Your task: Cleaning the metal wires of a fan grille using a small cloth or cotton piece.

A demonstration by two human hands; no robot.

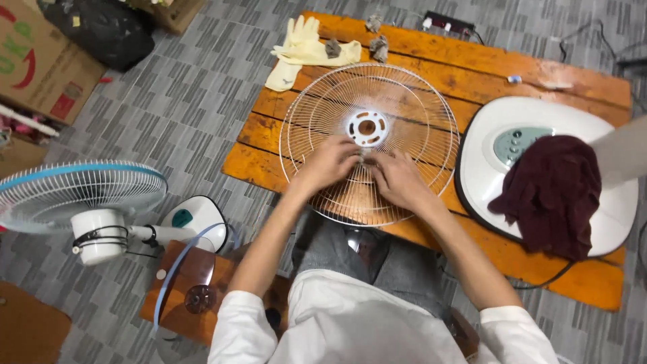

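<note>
Fan grille (404,101): one round white wire guard, lying flat on the board under both hands, its hub ring just beyond the fingertips; flat like this, the thin wires are easy to reach from above.
Orange board (472,74): one low wooden pallet-like board on the floor, under both hands; it carries the grille and the parts around it.
Fan base (485,182): one white base with a greenish button panel, to the right of the right hand, lying on the same board.
Dark red cloth (549,192): one cloth, thrown over the base, further right of the right hand; apart from it.
Standing fan (81,195): one complete fan with blue-rimmed guard, well to the left of the left hand, on the floor side.
Rubber gloves (303,47): two pale yellow gloves, beyond the left hand, at the far edge of the board, not worn.
Grey wads (379,47): three small crumpled grey pieces, beyond the grille, near the gloves; what they are I cannot tell.
Left hand (329,162): fingers curled, pressing on the wires near the centre; it seems to pinch something small and grey together with the other hand.
Right hand (399,178): fingers bent inward, touching the same spot; whether it really grips the small piece, I cannot tell.
</note>
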